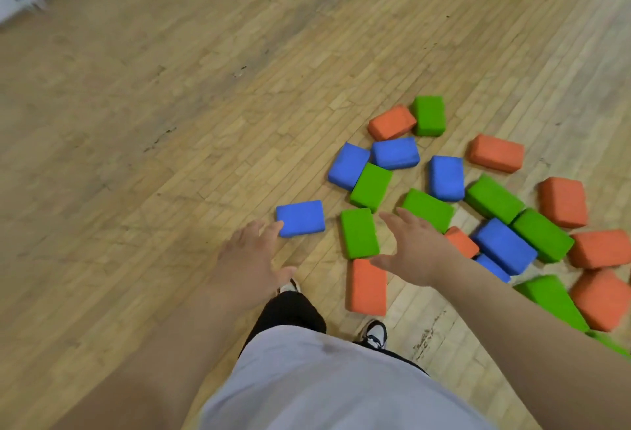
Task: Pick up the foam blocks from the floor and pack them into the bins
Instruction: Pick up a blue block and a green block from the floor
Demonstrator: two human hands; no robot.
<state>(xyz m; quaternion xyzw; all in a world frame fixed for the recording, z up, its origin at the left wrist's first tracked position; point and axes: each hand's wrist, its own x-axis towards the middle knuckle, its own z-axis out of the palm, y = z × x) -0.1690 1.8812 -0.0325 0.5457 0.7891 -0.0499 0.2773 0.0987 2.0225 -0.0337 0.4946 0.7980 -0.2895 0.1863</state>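
Left hand (249, 254), grip open, fingertips at a lone blue block (300, 218); right hand (415, 242), fingers spread, empty, hovers above green blocks (359, 232). On the floor (170, 122): six blue, seven orange blocks (367, 286), at least seven green.

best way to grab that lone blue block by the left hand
Take the lone blue block across its narrower width, thumb on the near long face and fingers on the far one. Come down from above on its near-left side, where the left hand hovers. It lies flat and sits apart from the green block beside it, so both long faces look free for the grip.
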